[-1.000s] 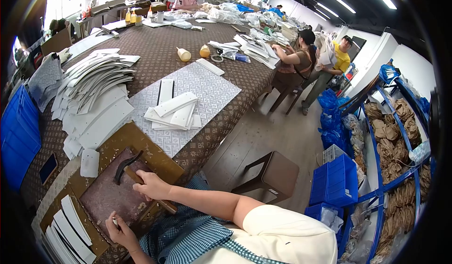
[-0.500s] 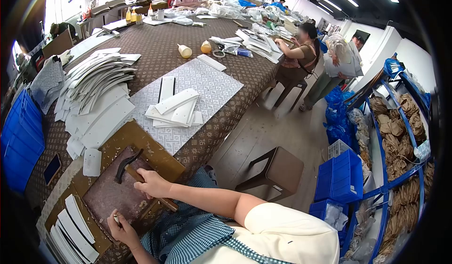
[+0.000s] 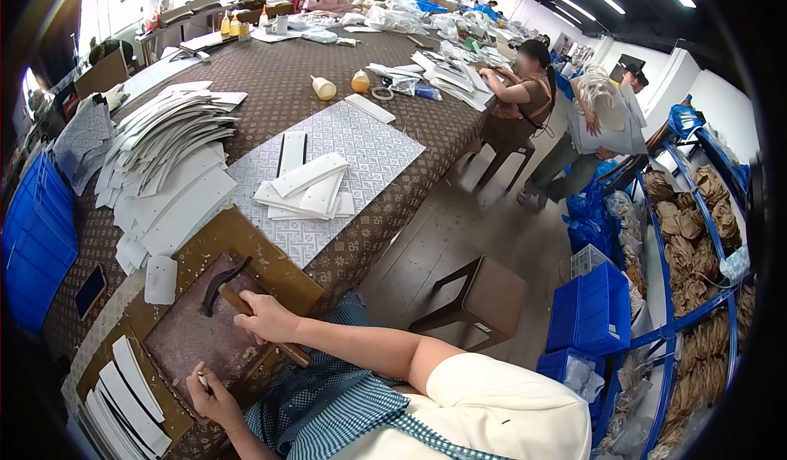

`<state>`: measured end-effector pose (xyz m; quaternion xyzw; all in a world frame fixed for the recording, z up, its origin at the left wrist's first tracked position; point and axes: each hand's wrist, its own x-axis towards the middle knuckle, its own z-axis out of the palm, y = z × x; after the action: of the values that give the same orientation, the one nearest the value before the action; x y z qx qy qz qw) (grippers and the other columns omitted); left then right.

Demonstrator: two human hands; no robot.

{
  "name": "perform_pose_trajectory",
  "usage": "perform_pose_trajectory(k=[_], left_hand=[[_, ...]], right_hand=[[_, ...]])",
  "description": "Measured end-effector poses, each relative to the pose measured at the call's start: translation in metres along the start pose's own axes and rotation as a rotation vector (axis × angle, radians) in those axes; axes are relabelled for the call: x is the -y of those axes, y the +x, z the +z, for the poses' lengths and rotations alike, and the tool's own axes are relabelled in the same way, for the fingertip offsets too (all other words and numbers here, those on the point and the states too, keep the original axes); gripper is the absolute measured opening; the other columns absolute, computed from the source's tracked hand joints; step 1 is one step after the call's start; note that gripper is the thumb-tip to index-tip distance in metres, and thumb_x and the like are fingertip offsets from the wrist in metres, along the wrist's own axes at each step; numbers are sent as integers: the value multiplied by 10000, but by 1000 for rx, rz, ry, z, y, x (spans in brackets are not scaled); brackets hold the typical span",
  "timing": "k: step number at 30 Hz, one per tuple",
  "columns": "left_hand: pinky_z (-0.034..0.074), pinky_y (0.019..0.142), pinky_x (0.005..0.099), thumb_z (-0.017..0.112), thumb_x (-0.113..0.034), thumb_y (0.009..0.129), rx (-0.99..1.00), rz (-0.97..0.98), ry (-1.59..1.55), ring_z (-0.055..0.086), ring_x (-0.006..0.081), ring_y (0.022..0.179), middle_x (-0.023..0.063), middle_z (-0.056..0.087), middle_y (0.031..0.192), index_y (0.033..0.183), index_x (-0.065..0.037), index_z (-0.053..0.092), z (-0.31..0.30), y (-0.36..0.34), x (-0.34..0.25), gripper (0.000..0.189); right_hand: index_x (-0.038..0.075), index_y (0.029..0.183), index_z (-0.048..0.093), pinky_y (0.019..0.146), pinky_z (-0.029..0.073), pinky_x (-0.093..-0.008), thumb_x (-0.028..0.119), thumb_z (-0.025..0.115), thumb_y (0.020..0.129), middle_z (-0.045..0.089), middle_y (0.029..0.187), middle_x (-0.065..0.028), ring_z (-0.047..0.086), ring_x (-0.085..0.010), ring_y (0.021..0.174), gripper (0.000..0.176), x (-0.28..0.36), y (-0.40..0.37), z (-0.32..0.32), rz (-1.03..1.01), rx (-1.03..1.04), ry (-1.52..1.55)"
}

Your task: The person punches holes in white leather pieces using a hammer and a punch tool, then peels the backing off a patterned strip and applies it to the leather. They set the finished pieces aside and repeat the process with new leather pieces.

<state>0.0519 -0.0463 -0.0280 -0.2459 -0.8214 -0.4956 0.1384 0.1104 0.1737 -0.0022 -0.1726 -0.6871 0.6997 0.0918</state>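
My right hand is wrapped round the wooden handle of a hammer. Its dark curved head is over a worn reddish-brown slab. At the slab's lower edge, my left hand is closed on a small metal rod, with only a short shiny end showing between the fingers. Curved white strips with dark edges lie in a stack left of that hand. Beyond the slab sits a small white piece, beside a big fanned pile of white panels.
White strips with small holes lie on a patterned sheet. Glue bottles stand farther back. A phone and blue crate are at left. A stool, shelves and co-workers are at right.
At right, the standing co-worker carrying white sheets has shifted and turned slightly. My hands, the hammer and the pieces around them stay almost still.
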Motion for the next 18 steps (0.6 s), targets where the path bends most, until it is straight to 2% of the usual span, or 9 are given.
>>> perform_pose_trajectory(k=[6,9,12,15,18], left_hand=[[463,685,306,583,-60,964,-15,7,13,572,197,762,93,620,903,1067,-2,651,1,-1,2,136],[452,664,304,582,-64,970,1,-20,24,557,192,744,87,602,878,1066,-4,652,1,-1,3,133],[441,649,303,583,-67,972,10,-30,24,539,187,727,82,583,853,1064,-6,652,0,-1,1,131],[435,648,302,584,-67,972,6,-21,16,531,185,725,80,572,843,1063,-7,652,0,0,1,129],[433,652,302,582,-70,974,-15,9,14,532,185,731,80,574,848,1065,-6,652,2,-1,2,132]], right_hand=[[-61,1076,483,464,493,-312,166,607,923,601,671,-104,598,-165,486,301,4,-2,-1,21,15,-9],[-90,1172,460,444,481,-316,129,592,927,588,630,-98,590,-172,464,354,3,-2,-1,10,7,-4],[-69,1085,477,461,483,-309,163,603,929,596,669,-103,590,-160,480,307,5,-3,-1,24,9,-10],[-100,1201,452,458,487,-317,128,593,928,587,624,-101,592,-178,472,382,4,-2,-1,39,11,-1],[-102,1200,452,462,489,-317,128,593,926,590,627,-106,596,-179,473,384,4,-2,-2,31,23,-2]])
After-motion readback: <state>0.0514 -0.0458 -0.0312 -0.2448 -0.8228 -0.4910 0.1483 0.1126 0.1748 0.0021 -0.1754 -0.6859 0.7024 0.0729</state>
